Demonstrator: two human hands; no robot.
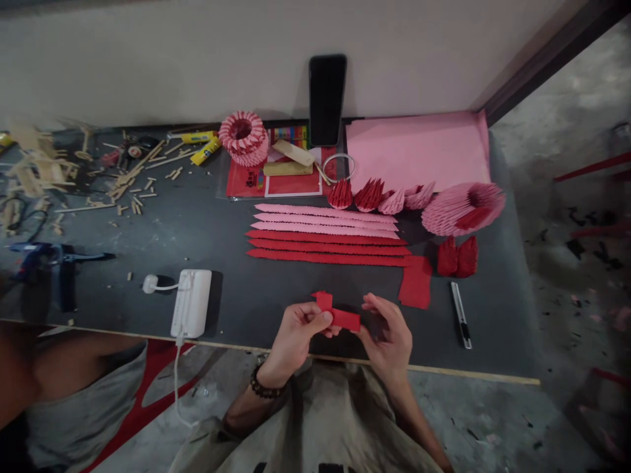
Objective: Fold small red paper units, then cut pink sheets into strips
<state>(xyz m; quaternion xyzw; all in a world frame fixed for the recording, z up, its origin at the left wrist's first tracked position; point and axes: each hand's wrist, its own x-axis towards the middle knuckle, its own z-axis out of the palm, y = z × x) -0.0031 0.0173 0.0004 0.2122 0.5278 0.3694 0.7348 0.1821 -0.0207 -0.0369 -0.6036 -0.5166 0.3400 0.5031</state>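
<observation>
A folded red paper strip (347, 320) is pinched between the thumb and fingers of my left hand (296, 334), near the table's front edge. One part of it stands up at an angle to the rest. My right hand (389, 338) is at the strip's right end, thumb by its lower corner and the other fingers spread away. Beyond my hands lie rows of toothed red paper strips (328, 247) and pink paper strips (325, 221). A flat red paper piece (415, 284) rests to the right, overlapping the red rows' ends.
A utility knife (461, 315) lies at right, below folded red pieces (457, 256) and a pink folded-paper form (463, 209). A white power bank (191, 303) with a cable is at left. A phone (327, 98) leans on the wall. Someone's leg (89, 368) is at lower left.
</observation>
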